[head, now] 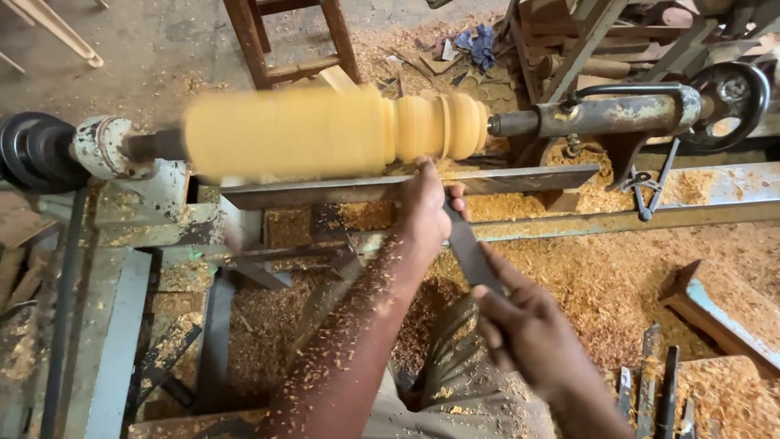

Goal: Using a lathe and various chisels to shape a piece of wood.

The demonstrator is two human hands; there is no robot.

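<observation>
Yellow wood, a long round workpiece, turns on the old metal lathe in the head view; its left part is only a blur from the spin, while the right part already shows cut beads and grooves. It sits across the upper middle of the picture, held between the dark pulley end on the left and the rusty tailstock with a black handwheel on the right. I judge this piece as solid, stiff and rather heavy, and it should not be touched by hand while it spins; only the tool can meet it. The flat dark steel chisel looks hard, thin and sharp, so it wants a firm hold at two places. The left hand is closed over the front of the chisel and presses it on the long flat metal tool rest, just under the beads. The right hand is wrapped around the back end of the chisel, lower and nearer to the body. Both forearms carry many small chips. Orange-yellow shavings lie thick on the lathe bed and the floor, which may be slippery. More dark chisels stand at the lower right, and a brown wooden stool stands behind the lathe, well apart from the hands.
</observation>
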